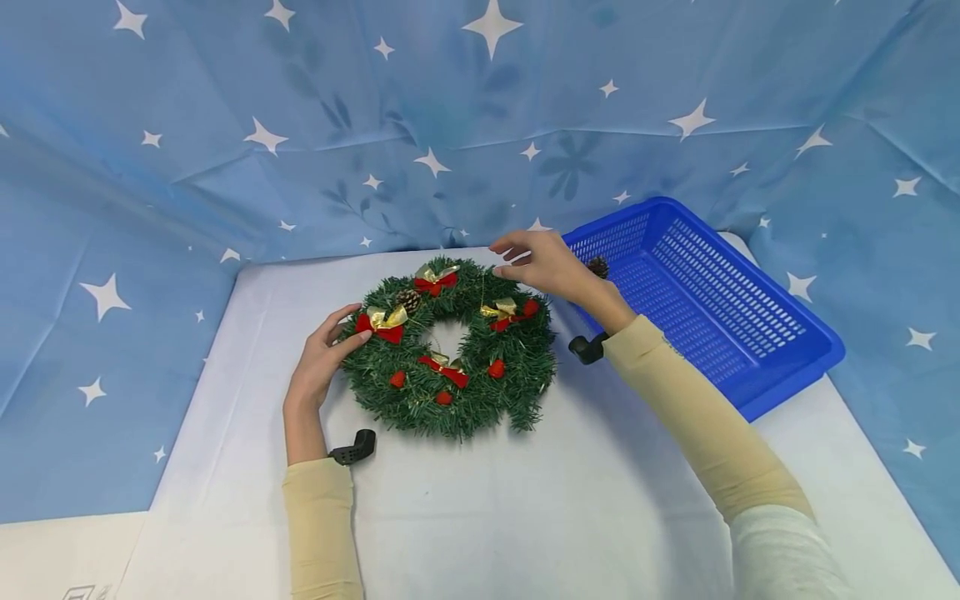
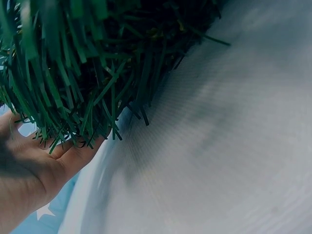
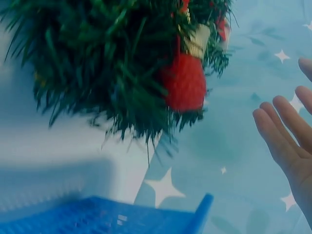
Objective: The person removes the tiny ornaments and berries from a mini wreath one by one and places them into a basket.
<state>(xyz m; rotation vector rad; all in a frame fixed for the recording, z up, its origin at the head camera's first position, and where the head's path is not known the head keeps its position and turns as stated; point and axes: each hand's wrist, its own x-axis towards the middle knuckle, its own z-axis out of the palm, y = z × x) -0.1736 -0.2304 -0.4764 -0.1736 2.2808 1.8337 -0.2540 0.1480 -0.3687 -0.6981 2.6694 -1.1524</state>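
Note:
A green Christmas wreath (image 1: 382, 392) lies on the white-covered table, dressed with red-and-gold bows (image 1: 442, 367), red berry-like ornaments (image 1: 497, 368) and a pine cone (image 1: 408, 301). My left hand (image 1: 318, 358) grips its left edge, thumb on top beside a bow; the left wrist view shows the fingers partly hidden by the needles. Above the wreath's upper right is my right hand (image 1: 542, 260), its fingers loosely bent and nothing visible between them. In the right wrist view that hand (image 3: 292, 141) stands apart from the greenery, fingers extended.
A blue perforated plastic basket (image 1: 780, 379) sits on the right side of the table, with a pine cone (image 1: 597, 267) inside near its left wall. A blue curtain with white stars (image 1: 420, 100) hangs behind and at both sides.

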